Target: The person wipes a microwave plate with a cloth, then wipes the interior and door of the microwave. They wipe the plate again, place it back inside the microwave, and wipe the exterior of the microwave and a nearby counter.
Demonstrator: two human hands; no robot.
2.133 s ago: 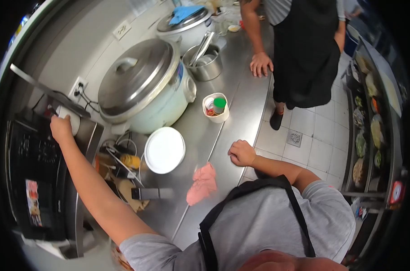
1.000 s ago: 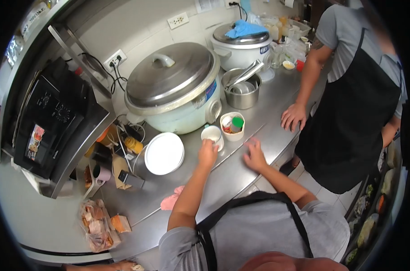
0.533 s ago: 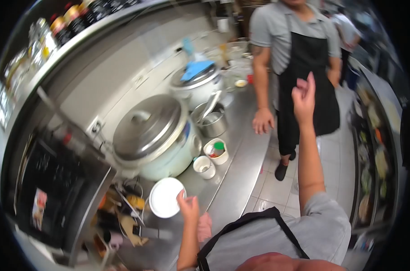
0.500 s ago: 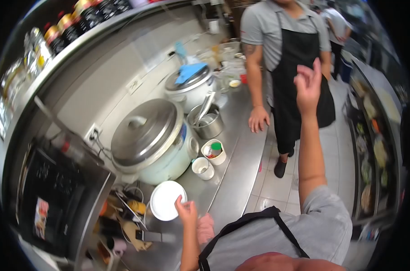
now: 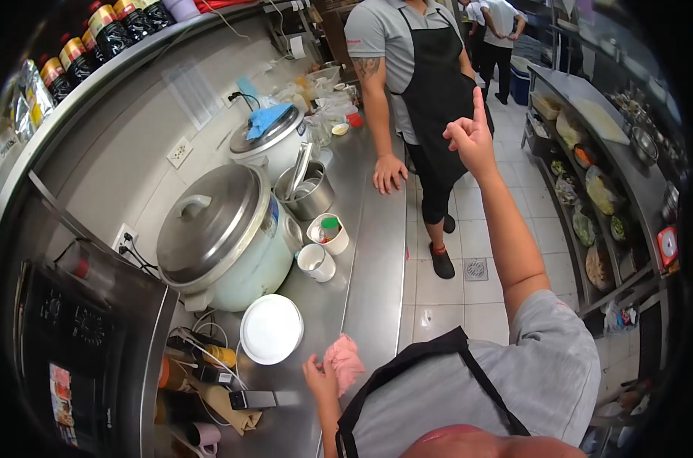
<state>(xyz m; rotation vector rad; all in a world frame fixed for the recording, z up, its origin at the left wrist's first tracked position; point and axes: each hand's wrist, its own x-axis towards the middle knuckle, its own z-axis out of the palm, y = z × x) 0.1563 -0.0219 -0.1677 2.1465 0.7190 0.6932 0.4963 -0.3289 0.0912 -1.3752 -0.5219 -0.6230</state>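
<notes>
A narrow kitchen with a steel bench (image 5: 377,252) along the wall. The left hand (image 5: 318,376) has come off the white plate (image 5: 271,329) and now lies open, holding nothing, just beside the pink cloth (image 5: 344,360). The right hand (image 5: 469,134) has risen from the bench, forefinger pointing, other fingers curled on nothing. The white cup (image 5: 315,262) stands near the rice cooker (image 5: 217,233); its contents can't be made out

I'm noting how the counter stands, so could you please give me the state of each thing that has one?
Large rice cooker: lid shut.
Small rice cooker: shut, blue cloth on top.
White cup: upright, open.
Left hand: open, by pink cloth.
Right hand: raised, finger pointing.
</notes>
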